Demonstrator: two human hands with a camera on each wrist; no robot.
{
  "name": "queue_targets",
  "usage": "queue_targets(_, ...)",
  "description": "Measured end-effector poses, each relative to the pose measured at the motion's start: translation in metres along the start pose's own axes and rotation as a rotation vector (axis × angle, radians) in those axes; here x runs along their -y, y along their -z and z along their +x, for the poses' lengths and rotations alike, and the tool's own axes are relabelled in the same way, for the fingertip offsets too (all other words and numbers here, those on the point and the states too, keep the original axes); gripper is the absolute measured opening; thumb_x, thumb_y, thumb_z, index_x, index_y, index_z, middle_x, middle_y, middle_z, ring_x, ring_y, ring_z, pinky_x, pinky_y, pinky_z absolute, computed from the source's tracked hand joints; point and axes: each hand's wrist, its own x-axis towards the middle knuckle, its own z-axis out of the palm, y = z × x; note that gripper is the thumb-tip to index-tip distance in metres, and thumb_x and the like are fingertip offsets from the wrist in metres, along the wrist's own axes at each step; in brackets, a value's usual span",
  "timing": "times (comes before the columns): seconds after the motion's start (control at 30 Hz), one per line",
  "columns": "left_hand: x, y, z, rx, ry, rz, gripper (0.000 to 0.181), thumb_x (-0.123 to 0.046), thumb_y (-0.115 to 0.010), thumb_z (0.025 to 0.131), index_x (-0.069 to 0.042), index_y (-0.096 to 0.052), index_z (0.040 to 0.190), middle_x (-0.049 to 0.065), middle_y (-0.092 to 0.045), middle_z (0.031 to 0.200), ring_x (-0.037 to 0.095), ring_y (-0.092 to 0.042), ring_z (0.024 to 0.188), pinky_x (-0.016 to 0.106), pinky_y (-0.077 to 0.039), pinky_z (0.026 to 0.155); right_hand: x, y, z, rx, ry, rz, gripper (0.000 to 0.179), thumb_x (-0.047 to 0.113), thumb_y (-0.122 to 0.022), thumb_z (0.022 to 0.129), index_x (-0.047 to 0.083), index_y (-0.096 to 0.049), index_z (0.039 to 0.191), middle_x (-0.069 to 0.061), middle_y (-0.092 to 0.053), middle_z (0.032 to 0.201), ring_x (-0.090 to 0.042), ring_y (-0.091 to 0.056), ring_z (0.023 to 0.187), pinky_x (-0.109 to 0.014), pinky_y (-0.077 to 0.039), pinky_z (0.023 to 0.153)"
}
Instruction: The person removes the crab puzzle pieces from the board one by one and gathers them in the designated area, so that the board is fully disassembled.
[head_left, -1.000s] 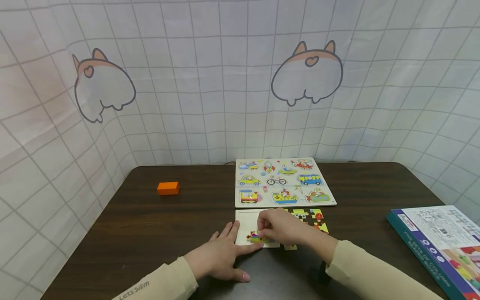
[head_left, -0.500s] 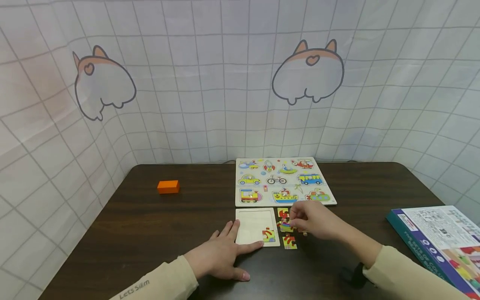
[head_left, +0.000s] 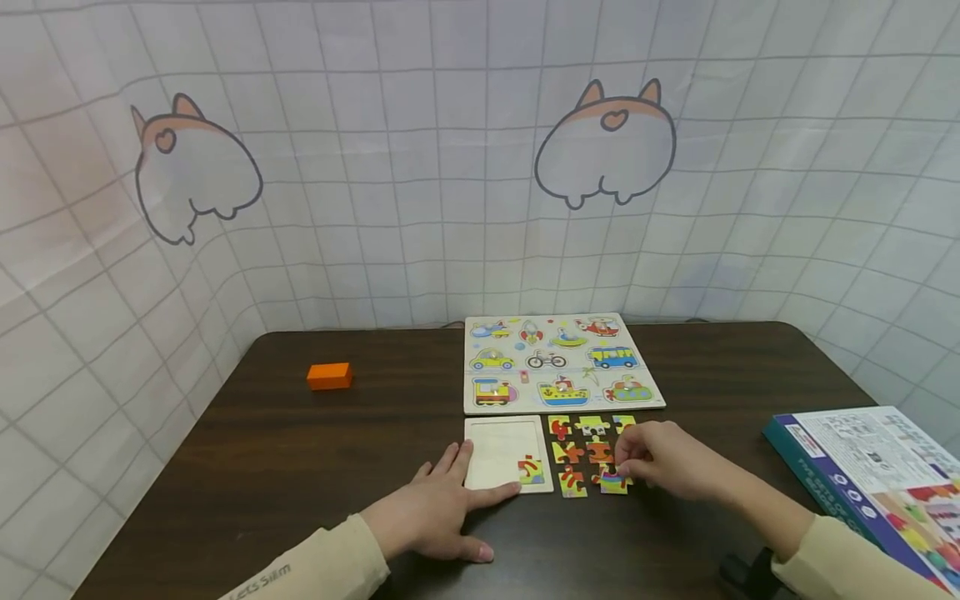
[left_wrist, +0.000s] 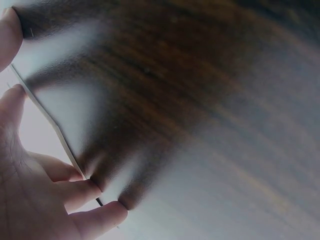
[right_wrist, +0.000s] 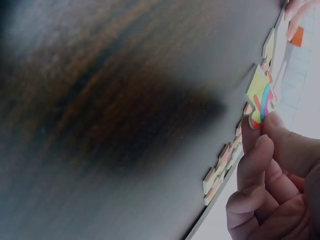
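Note:
My right hand (head_left: 667, 458) pinches a rainbow-striped jigsaw piece (head_left: 612, 483) between thumb and forefinger, at the near right of the loose pieces. In the right wrist view the piece (right_wrist: 259, 95) is tilted above the table, its stripes showing. Spread out with straight fingers, my left hand (head_left: 427, 512) rests along the left and near edges of a pale puzzle tray (head_left: 487, 454). One red, yellow and green piece (head_left: 530, 472) lies in the tray's near right corner. Several loose pieces, among them an orange one (head_left: 599, 452), lie in rows right of the tray.
Behind the tray lies a vehicle peg puzzle board (head_left: 525, 377). An orange block (head_left: 329, 376) sits at the back left of the dark table (head_left: 247, 467). A teal-edged box (head_left: 832, 442) lies at the right, and a black object (head_left: 750, 575) is by the right sleeve.
My right hand has moved right from over the tray, carrying the rainbow piece out to the loose pieces. The left hand has stayed on the tray's edge. The head view shifts slightly.

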Motion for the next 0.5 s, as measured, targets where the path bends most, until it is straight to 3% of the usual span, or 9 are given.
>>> queue_targets(0.13, 0.001, -0.002, 0.001, 0.011, -0.005, -0.016, 0.076, -0.059, -0.074, 0.086, -0.065, -0.031, 0.149, 0.022, -0.009, 0.171, 0.043, -0.012, 0.157, 0.068, -0.026, 0.118, -0.001, -0.001, -0.001, 0.004, 0.016, -0.022, 0.009, 0.014, -0.069, 0.097, 0.013, -0.067, 0.088, 0.007, -0.063, 0.073, -0.002, -0.049, 0.059, -0.025, -0.045, 0.055)
queue_targets(0.33, 0.002, -0.003, 0.0, 0.0, -0.016, -0.011, 0.077, -0.059, -0.074, 0.086, -0.066, -0.03, 0.149, 0.022, -0.009, 0.171, 0.043, -0.012, 0.158, 0.068, -0.026, 0.118, -0.001, -0.001, -0.006, -0.051, 0.016, -0.104, 0.006, 0.014, -0.072, 0.095, 0.014, -0.068, 0.09, 0.01, -0.061, 0.077, 0.0, -0.048, 0.065, -0.023, -0.044, 0.058)
queue_targets(0.5, -0.001, -0.001, -0.002, -0.015, -0.009, 0.014, 0.077, -0.061, -0.073, 0.086, -0.063, -0.032, 0.15, 0.023, -0.01, 0.17, 0.043, -0.013, 0.158, 0.067, -0.027, 0.118, -0.003, -0.004, -0.011, -0.001, 0.035, -0.073, 0.019, 0.017, -0.08, 0.089, 0.009, -0.067, 0.101, 0.009, -0.063, 0.079, 0.001, -0.053, 0.067, -0.023, -0.047, 0.061)
